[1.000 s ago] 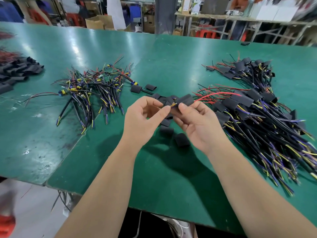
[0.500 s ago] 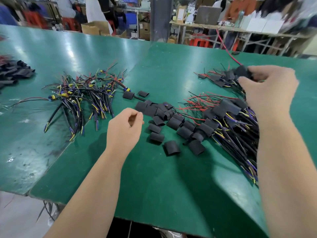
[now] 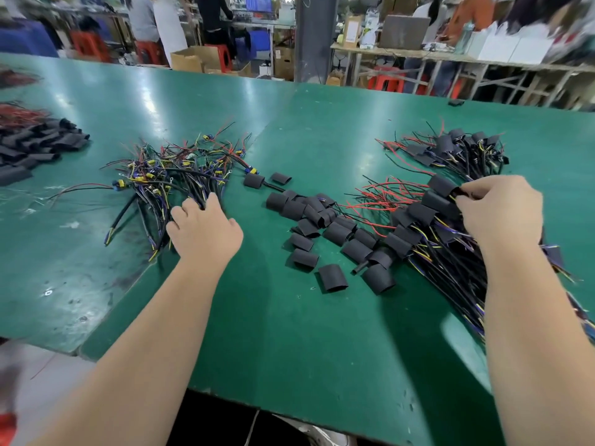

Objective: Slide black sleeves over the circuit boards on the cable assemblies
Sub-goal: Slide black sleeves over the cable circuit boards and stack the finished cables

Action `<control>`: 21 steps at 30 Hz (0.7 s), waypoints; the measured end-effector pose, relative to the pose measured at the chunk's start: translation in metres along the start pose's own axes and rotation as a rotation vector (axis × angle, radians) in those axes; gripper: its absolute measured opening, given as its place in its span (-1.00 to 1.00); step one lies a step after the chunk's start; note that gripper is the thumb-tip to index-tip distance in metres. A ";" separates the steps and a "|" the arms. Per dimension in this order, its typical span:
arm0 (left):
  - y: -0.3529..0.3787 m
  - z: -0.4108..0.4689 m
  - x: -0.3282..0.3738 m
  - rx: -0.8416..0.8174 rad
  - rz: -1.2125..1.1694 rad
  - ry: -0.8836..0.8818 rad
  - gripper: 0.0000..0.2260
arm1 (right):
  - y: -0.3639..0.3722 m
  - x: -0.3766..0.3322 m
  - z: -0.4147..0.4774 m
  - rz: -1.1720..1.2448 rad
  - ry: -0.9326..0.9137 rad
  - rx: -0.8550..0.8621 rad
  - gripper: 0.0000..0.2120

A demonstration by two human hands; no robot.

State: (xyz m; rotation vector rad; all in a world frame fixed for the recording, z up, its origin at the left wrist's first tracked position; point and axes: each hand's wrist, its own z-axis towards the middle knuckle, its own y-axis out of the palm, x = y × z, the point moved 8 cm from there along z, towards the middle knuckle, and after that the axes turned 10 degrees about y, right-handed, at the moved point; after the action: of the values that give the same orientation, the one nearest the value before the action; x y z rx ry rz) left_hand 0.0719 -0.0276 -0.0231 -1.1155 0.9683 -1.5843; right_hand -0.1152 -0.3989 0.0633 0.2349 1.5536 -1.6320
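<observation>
The fingers (image 3: 213,202) of the left hand (image 3: 204,235) are spread and bent downward into the near edge of the heap of unsleeved cable assemblies (image 3: 174,175). Their tips are hidden among the black cables, so whether a cable is gripped cannot be told. The fingers (image 3: 483,188) of the right hand (image 3: 502,214) are curled together. The black end of a sleeved cable assembly (image 3: 443,185) is pinched between thumb and forefinger, just above the large heap of sleeved assemblies (image 3: 428,233) that is spread along the right side of the green table (image 3: 289,333).

The heap of unsleeved assemblies is seen left of centre, with small green circuit boards (image 3: 203,160), yellow and blue parts and red leads showing bare among the wires. Between the two heaps, loose black sleeves (image 3: 335,233) are scattered in a band across the middle of the table, some flattened and some held open as short tubes.

A second, smaller heap of sleeved pieces (image 3: 450,149) is seen farther back on the right, with red leads fanned out to its left. At the far left edge a stack of longer black sleeves (image 3: 35,146) is laid beside red wires (image 3: 19,114). Behind the table, blurred people, red stools (image 3: 88,43), cardboard boxes (image 3: 193,61) and a grey pillar (image 3: 314,37) are made out.
</observation>
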 end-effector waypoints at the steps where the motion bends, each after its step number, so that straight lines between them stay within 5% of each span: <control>1: 0.003 0.002 -0.005 -0.023 0.034 0.005 -0.58 | 0.000 0.001 0.001 0.007 0.000 0.012 -0.79; 7: -0.009 0.022 -0.014 0.025 0.121 0.059 -0.67 | -0.007 -0.020 -0.024 0.030 -0.184 0.238 -0.76; 10: -0.013 0.032 -0.024 0.027 -0.062 0.028 -0.81 | 0.001 -0.032 -0.043 0.105 -0.290 0.222 -0.77; 17: -0.042 0.029 -0.028 0.179 -0.416 0.036 -0.77 | 0.031 -0.046 -0.073 0.172 -0.417 0.072 -0.80; 19: -0.040 0.031 -0.026 0.007 -0.510 0.021 -0.78 | 0.036 -0.048 -0.076 0.189 -0.432 0.046 -0.80; 21: -0.024 0.026 -0.024 -0.369 -0.481 0.016 -0.72 | 0.040 -0.048 -0.077 0.181 -0.439 0.019 -0.81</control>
State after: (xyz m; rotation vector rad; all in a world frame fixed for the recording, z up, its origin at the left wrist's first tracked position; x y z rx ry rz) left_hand 0.0950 -0.0011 0.0012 -1.6907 1.0856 -1.8356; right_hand -0.0895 -0.3040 0.0490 0.0205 1.1492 -1.4400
